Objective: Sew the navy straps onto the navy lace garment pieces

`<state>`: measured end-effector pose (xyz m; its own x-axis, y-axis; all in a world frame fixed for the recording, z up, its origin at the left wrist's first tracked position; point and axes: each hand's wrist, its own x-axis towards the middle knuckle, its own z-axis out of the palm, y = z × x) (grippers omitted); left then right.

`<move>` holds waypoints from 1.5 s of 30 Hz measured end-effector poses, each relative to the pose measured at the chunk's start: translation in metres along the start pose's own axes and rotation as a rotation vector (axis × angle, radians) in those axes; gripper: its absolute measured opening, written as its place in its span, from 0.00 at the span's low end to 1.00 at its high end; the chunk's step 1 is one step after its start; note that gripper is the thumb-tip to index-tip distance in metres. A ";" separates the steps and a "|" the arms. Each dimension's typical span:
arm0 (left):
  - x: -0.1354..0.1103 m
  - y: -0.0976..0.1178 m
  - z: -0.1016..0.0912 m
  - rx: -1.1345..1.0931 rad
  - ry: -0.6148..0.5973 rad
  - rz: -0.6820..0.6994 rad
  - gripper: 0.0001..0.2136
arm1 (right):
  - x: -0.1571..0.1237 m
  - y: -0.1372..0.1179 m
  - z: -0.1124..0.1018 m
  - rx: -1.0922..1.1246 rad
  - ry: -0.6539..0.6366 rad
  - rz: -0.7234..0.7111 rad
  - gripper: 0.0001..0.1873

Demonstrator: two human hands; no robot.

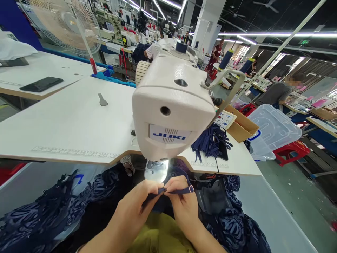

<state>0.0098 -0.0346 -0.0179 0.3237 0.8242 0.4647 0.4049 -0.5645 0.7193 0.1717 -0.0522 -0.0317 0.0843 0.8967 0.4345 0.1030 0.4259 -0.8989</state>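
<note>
The strap, a narrow navy band, lies at lower centre of the frame, stretched level between two hands just below the lit plate of the machine. The left hand has thumb and forefinger closed tight on the strap's left end. The right hand is likewise pinched shut on its right part, where a small slider sits on the band beside the fingertips. Neither hand holds anything else. In my judgement the hold is sound. To do this well, the band should run flat and untwisted between the two pinches, with even tension and the slider square to it and clear of the fingers. Whether the strap's underside is twisted cannot be told. Navy lace is heaped in the lap area at lower left and lower right. The table spans the middle left. A pile of like straps rests on it to the right of the machine, next to a box. A clear tub stands at middle right, a phone lies at upper left, and a fan stands above it. Other people work in the background.
</note>
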 end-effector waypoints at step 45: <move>0.003 -0.030 -0.016 0.602 -0.103 0.510 0.19 | 0.049 0.008 0.002 -0.194 -0.176 0.389 0.14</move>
<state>-0.0157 -0.0147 -0.0300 0.6590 0.4658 0.5905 0.5684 -0.8226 0.0146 0.1743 -0.0048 -0.0180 -0.0141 0.9992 0.0362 0.2821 0.0387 -0.9586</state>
